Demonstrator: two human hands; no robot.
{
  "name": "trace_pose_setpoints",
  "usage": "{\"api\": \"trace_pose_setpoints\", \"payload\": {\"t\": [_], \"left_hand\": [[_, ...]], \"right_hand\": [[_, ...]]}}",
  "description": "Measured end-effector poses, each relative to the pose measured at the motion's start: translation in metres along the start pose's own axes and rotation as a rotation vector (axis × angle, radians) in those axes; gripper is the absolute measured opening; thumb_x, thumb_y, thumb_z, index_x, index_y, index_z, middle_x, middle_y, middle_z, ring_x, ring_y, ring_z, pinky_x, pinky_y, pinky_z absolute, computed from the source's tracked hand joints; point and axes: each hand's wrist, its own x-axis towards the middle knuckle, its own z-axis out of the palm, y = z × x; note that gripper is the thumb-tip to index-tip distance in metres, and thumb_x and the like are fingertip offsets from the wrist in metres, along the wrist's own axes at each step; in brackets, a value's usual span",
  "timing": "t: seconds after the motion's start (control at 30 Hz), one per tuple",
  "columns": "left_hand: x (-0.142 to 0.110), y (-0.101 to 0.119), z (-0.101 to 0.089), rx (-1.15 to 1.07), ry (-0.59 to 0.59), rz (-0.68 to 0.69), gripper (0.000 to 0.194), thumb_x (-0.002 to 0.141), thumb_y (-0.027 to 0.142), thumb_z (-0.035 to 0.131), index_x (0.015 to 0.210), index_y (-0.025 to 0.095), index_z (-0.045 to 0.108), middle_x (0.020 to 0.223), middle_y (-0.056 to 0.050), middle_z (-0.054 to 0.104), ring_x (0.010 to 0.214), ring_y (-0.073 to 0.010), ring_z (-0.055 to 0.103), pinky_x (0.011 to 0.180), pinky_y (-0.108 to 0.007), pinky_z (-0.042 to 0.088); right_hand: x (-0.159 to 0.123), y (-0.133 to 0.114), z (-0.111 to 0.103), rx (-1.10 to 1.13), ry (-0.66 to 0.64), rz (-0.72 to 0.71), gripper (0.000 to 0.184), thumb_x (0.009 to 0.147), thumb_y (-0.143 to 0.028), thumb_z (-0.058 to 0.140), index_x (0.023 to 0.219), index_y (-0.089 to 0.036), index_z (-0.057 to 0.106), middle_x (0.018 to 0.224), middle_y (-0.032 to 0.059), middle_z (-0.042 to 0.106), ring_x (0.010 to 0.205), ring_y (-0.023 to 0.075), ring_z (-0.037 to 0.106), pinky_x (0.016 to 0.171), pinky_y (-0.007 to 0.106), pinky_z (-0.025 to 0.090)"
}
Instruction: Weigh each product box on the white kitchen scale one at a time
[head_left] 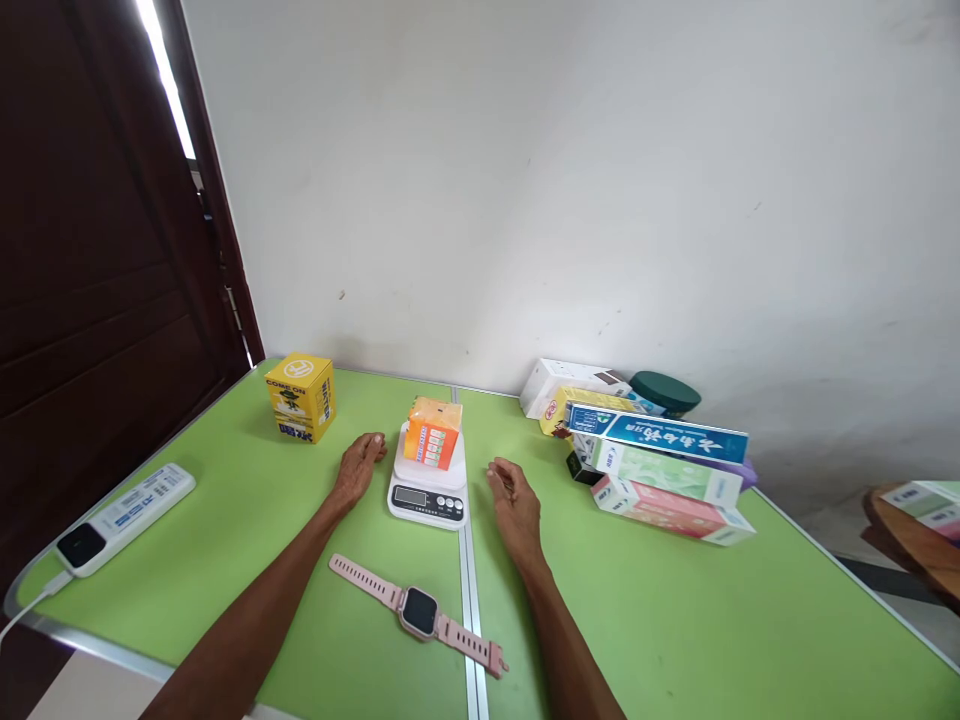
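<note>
- The single view is taken from the wearer's head, above the light-green, metal-edged table [675, 620].
- It is aimed forward and downward, toward the plain white wall [480, 180].
- A wide span is covered (sides included), from the dark-brown panelled door [82, 200] rightward.
- The bare left hand [360, 468] and bare right hand [516, 505] are framed near centre.

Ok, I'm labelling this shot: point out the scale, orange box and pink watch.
Scale [429, 501]: head view, on its control panel.
Orange box [434, 444]: head view, on its printed front.
Pink watch [419, 612]: head view, on its dark screen.
</note>
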Motion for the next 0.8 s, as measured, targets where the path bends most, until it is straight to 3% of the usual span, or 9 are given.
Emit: {"api": "trace_pose_setpoints", "payload": {"t": [0.33, 0.43, 0.53, 0.6, 0.7, 0.8], "left_hand": [[-0.001, -0.004, 0.002, -0.027, 0.014, -0.01, 0.081, 0.085, 0.094, 0.049, 0.11, 0.019, 0.07, 0.11, -0.017, 0.081, 0.105, -0.0356, 0.079, 0.105, -0.056, 0.059], [-0.005, -0.002, 0.004, -0.041, 0.076, 0.006, 0.086, 0.087, 0.091, 0.05, 0.127, 0.017, 0.066, 0.129, -0.021, 0.075, 0.12, -0.0363, 0.075, 0.111, -0.056, 0.057], [-0.01, 0.011, 0.009, -0.017, 0.137, 0.096, 0.086, 0.093, 0.083, 0.053, 0.15, 0.019, 0.056, 0.159, -0.023, 0.058, 0.146, -0.0363, 0.06, 0.124, -0.056, 0.046], [-0.009, 0.026, 0.017, -0.006, 0.1, 0.145, 0.086, 0.097, 0.079, 0.053, 0.16, 0.021, 0.048, 0.17, -0.021, 0.047, 0.158, -0.0362, 0.048, 0.132, -0.057, 0.036], [-0.001, 0.051, 0.034, -0.026, -0.01, 0.113, 0.09, 0.098, 0.079, 0.05, 0.167, 0.021, 0.041, 0.178, -0.019, 0.037, 0.167, -0.0357, 0.033, 0.137, -0.057, 0.025], [0.01, 0.067, 0.05, -0.05, -0.069, 0.071, 0.093, 0.099, 0.082, 0.046, 0.166, 0.018, 0.042, 0.178, -0.021, 0.036, 0.168, -0.0368, 0.031, 0.137, -0.056, 0.025]], "right_hand": [[0.0, 0.001, 0.0, 0.033, -0.01, -0.01, 0.06, 0.079, -0.072, 0.07, 0.111, -0.021, 0.071, 0.121, 0.0186, 0.08, 0.116, 0.0373, 0.076, 0.108, 0.054, 0.058], [-0.003, -0.004, 0.0, 0.053, -0.014, -0.015, 0.065, 0.081, -0.077, 0.07, 0.115, -0.021, 0.072, 0.125, 0.0193, 0.08, 0.121, 0.0386, 0.075, 0.108, 0.055, 0.059], [-0.008, -0.016, 0.005, 0.073, -0.025, -0.037, 0.068, 0.087, -0.077, 0.068, 0.126, -0.022, 0.072, 0.138, 0.0197, 0.076, 0.13, 0.0396, 0.072, 0.11, 0.056, 0.057], [-0.01, -0.027, 0.015, 0.084, -0.047, -0.047, 0.069, 0.091, -0.076, 0.067, 0.135, -0.023, 0.069, 0.149, 0.0191, 0.07, 0.135, 0.0405, 0.068, 0.112, 0.057, 0.056], [-0.008, -0.045, 0.039, 0.122, -0.092, -0.053, 0.079, 0.091, -0.072, 0.071, 0.153, -0.024, 0.06, 0.164, 0.0173, 0.057, 0.147, 0.0415, 0.058, 0.118, 0.06, 0.052], [-0.001, -0.059, 0.063, 0.162, -0.132, -0.082, 0.091, 0.083, -0.061, 0.084, 0.16, -0.025, 0.052, 0.165, 0.0147, 0.056, 0.155, 0.0413, 0.049, 0.123, 0.06, 0.047]]}}
